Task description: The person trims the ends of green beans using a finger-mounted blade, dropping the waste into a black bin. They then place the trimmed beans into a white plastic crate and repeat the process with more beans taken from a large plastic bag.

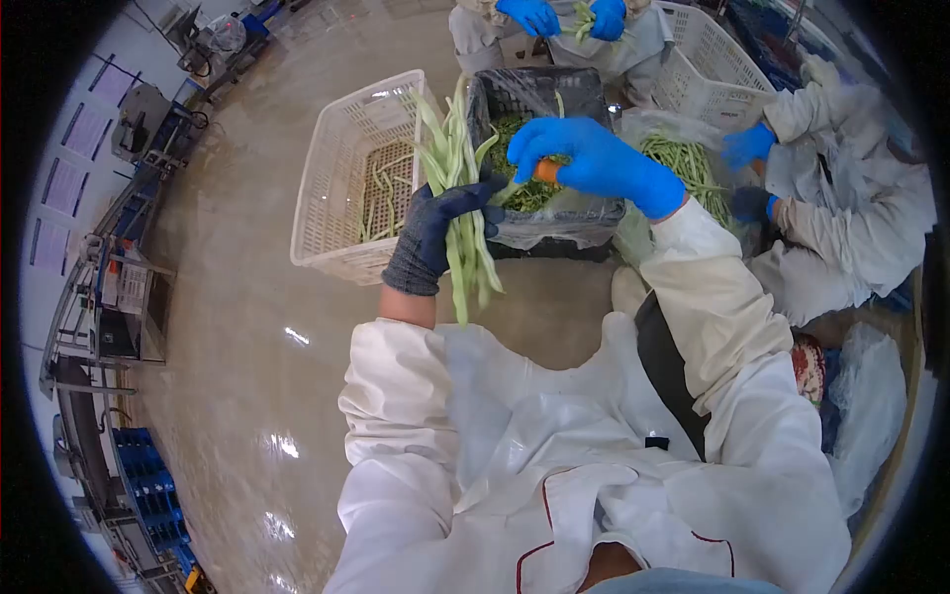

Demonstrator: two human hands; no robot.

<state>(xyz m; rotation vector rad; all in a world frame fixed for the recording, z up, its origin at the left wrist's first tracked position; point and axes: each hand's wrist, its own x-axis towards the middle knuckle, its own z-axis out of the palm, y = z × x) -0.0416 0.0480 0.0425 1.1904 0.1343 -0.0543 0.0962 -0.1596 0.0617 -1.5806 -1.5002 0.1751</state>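
Note:
My left hand (435,233), in a dark knit glove, grips a bundle of long green beans (457,188) held upright above the floor. My right hand (579,156), in a blue glove, is closed around an orange handle (546,170) at the beans' upper part, over a dark crate (539,94) lined with plastic and filled with green beans. A white plastic basket (336,188) with a few beans inside stands left of the bundle. I wear a white coat and a clear plastic apron.
Two other people in white coats and blue gloves work nearby: one across the dark crate (534,15), one at the right (752,144) beside a pile of beans (683,163). Another white basket (708,59) stands at the back. Machinery and blue crates (148,475) line the left wall.

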